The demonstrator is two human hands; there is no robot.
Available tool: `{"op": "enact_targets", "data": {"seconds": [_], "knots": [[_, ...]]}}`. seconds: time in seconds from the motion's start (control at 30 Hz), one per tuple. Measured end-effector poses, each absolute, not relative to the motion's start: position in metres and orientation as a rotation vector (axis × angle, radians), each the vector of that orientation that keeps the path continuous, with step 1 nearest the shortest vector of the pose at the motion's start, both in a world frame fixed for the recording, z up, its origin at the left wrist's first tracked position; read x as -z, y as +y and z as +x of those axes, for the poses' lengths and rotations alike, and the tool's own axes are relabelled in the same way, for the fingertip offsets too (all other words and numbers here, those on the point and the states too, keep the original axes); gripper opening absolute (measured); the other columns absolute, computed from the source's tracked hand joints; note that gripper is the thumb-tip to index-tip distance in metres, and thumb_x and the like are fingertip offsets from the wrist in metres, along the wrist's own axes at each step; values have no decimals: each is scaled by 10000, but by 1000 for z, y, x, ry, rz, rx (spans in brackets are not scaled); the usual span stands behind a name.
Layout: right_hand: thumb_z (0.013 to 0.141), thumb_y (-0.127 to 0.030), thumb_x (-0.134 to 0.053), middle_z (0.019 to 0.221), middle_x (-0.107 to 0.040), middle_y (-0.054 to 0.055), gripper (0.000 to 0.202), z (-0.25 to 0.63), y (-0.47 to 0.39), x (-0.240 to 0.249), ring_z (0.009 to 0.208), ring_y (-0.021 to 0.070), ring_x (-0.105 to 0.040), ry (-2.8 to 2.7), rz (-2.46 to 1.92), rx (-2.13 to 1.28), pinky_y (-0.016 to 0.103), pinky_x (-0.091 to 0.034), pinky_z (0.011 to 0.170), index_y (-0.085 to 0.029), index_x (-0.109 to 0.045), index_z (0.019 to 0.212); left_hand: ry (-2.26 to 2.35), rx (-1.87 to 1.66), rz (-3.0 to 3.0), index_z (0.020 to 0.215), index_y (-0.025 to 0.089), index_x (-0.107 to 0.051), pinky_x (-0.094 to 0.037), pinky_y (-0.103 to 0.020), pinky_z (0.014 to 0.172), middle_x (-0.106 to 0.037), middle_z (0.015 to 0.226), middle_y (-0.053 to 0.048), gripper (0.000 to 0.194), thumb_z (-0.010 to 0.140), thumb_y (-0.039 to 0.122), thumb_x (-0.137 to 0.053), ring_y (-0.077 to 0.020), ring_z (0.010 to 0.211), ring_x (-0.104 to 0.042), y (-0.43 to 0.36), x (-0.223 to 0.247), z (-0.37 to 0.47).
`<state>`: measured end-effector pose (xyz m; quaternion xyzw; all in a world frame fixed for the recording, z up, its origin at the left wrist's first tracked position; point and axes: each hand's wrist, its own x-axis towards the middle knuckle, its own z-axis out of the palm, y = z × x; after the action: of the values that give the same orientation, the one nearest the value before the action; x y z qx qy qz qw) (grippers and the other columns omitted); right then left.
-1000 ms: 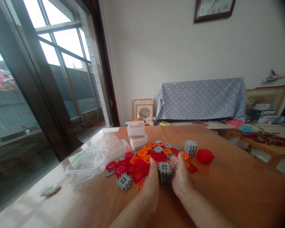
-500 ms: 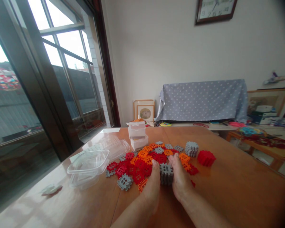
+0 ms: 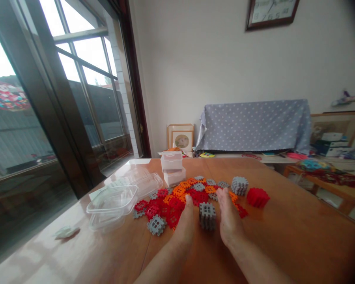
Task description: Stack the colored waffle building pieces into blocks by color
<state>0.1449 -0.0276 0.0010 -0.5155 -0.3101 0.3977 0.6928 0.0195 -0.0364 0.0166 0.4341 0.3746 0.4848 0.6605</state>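
Presently, a stack of grey lattice pieces (image 3: 207,217) stands upright on the wooden table (image 3: 272,240), directly between the two hands and apart from both. The left hand (image 3: 183,225) is held on edge, thumb raised, palm turned inward, gripping nothing; its other fingers are largely hidden. The right hand (image 3: 230,221) mirrors it, straight and unclenched, likewise without a hold. The stack therefore lies to the right of the left palm and to the left of the right one; the right appears marginally nearer (a narrow difference, judged by eye). Its long axis seems to run vertically, so the side faces meet the palms. Beyond the hands spread loose red, orange and grey pieces (image 3: 172,213); whether the left hand touches any cannot be determined. A second grey stack (image 3: 239,186) and a red stack (image 3: 258,197) stand farther right.
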Motion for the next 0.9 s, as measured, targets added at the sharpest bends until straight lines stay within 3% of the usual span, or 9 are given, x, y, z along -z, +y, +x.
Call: {"op": "enact_targets", "data": {"seconds": [0.07, 0.17, 0.33, 0.47, 0.6, 0.73, 0.9], "knots": [[960, -654, -397, 1570, -459, 54, 662, 149, -33, -8, 1477, 262, -369, -780, -1185, -727, 482, -260, 1236, -224, -518, 1448, 937, -1193, 997, 1477, 234, -490, -90, -367, 1264, -297, 1642, -47, 804, 882, 770, -421, -222, 1550, -150, -33, -15, 11], [997, -559, -410, 1524, -514, 41, 521, 148, -46, -18, 1440, 248, -411, -986, -1197, -499, 465, -257, 1233, -260, -559, 1397, 1030, -1324, 1058, 1376, 233, -605, -197, -405, 1236, -442, 1565, -87, 712, 851, 714, -568, -276, 1496, -313, -27, -15, -4], [973, -403, -533, 1332, -641, 88, 343, 138, -62, -19, 1241, 271, -577, -1420, -1097, -221, 465, -442, 1084, -257, -631, 1268, 1059, -1463, 1028, 1138, 206, -725, -429, -420, 1038, -678, 1283, -134, 595, 839, 702, -591, -309, 1231, -589, -10, -20, -35], [956, -251, -555, 1201, -687, 68, 267, 123, -69, -14, 1155, 250, -606, -1840, -978, -67, 438, -470, 1032, -269, -639, 1208, 1065, -1626, 906, 1042, 182, -720, -477, -367, 904, -711, 1165, -127, 582, 825, 705, -587, -267, 1083, -646, 8, -23, -64], [943, -181, -531, 1145, -703, 59, 294, 97, -78, -17, 1081, 250, -615, -2102, -1057, -137, 425, -480, 988, -260, -640, 1205, 1099, -1703, 778, 1018, 158, -699, -480, -352, 823, -720, 1084, -129, 601, 794, 708, -605, -232, 937, -677, 20, -25, -85], [913, -188, -554, 1122, -702, 50, 307, 66, -85, -21, 1059, 254, -607, -2231, -1228, -248, 408, -474, 970, -269, -666, 1188, 1084, -1724, 734, 993, 152, -693, -474, -338, 781, -725, 1028, -119, 570, 765, 673, -650, -212, 869, -679, 21, -29, -90], [865, -372, -639, 1179, -680, 98, 395, 24, -76, -17, 1106, 325, -577, -2385, -1363, -228, 478, -453, 965, -256, -632, 1243, 1090, -1776, 728, 912, 158, -688, -466, -327, 753, -723, 948, -83, 468, 738, 592, -685, -201, 838, -666, 19, -34, -90]]}}
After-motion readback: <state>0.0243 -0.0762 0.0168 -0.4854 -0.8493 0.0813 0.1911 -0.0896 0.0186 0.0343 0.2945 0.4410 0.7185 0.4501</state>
